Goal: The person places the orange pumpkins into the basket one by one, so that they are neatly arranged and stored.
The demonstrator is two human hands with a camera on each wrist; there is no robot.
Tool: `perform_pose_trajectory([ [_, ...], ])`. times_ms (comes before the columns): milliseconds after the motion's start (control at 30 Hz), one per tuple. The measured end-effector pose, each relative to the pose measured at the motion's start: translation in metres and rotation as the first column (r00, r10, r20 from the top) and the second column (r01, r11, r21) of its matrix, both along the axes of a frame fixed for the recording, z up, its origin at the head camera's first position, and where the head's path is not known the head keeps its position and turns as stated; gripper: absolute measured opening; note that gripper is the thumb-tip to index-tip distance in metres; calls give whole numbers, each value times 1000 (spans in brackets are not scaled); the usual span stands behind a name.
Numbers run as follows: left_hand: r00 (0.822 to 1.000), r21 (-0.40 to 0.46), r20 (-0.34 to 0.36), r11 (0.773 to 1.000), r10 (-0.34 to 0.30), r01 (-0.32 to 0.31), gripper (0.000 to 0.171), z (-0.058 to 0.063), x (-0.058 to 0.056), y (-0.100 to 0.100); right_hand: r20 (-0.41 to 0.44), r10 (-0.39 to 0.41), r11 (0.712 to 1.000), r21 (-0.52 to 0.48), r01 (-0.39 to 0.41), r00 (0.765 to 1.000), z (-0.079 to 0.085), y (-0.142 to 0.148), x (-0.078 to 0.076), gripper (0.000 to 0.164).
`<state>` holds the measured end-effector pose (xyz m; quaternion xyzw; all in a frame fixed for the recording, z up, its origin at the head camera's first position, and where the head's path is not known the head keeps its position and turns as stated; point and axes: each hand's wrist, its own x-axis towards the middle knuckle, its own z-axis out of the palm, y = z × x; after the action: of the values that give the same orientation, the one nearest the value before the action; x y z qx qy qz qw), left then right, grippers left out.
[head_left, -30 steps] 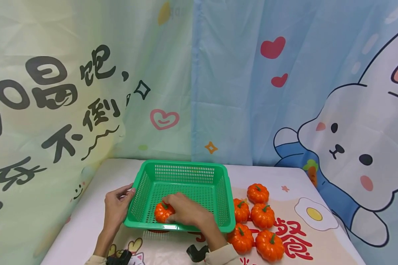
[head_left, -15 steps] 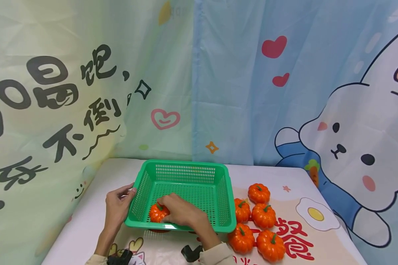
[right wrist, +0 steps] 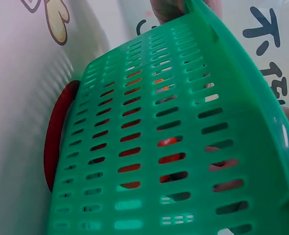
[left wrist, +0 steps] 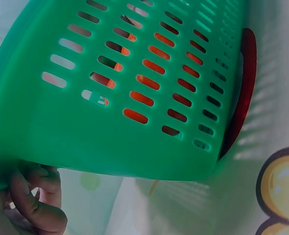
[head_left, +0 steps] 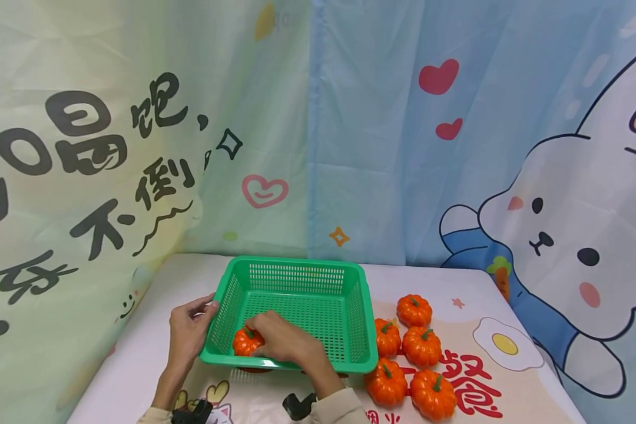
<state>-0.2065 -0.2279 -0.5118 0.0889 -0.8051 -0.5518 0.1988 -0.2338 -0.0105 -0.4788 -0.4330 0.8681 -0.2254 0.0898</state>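
Observation:
In the head view a green plastic basket (head_left: 356, 312) with slotted walls stands on the table. At its left rim my left hand (head_left: 187, 327) pinches the edge between thumb and fingers; the left wrist view shows those curled fingers (left wrist: 39, 205) under the rim. My right hand (head_left: 283, 337) reaches over the near wall into the basket and grips a small orange pumpkin (head_left: 245, 341) with a green stem, low in the near left corner. Through the slots in both wrist views, patches of the orange pumpkin (left wrist: 148, 82) show.
Several more orange pumpkins (head_left: 421, 346) lie in a cluster right of the basket, one close against its right wall. The table has a printed cloth (head_left: 506, 386). A patterned curtain (head_left: 360, 147) hangs behind the table.
My right hand has slid the pumpkin leftward inside the basket, toward the near left corner. The left hand keeps its hold on the rim, and the basket has stayed put.

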Motion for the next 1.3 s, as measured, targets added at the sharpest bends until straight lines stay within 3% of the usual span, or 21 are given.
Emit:
perform_pose_trajectory([
  [1300,1000,-7,-3,1000,-2,2,30,0,-1,0,-86,35,999,8,-34,996,-6,-9,-7,25],
])
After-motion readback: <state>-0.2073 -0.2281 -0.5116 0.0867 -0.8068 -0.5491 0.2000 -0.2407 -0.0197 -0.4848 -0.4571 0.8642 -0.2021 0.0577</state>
